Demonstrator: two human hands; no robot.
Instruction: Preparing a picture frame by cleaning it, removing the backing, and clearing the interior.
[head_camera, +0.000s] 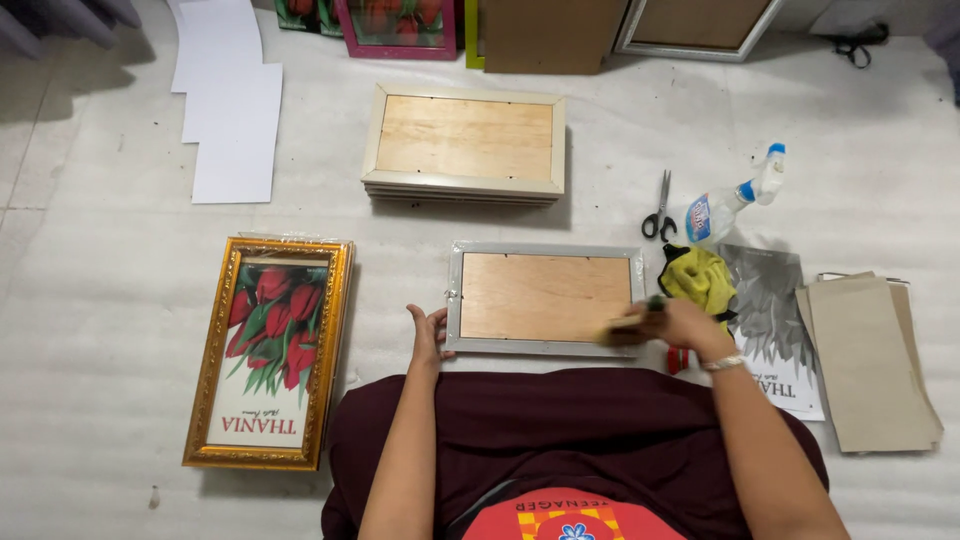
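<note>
Gripping a small tool (630, 322) at the lower right corner of a silver frame (545, 298), the right hand (680, 325) has its fingers clenched around it; what kind of tool, I cannot tell. The left hand (428, 335) rests its loose fingers on the frame's lower left edge, grasping nothing. This frame lies face down on the floor (100, 250), backing board in place. Beyond it sits a stack of cream frames (465, 140), seemingly still waiting, and a gold frame with tulips (270, 350) looks finished.
</note>
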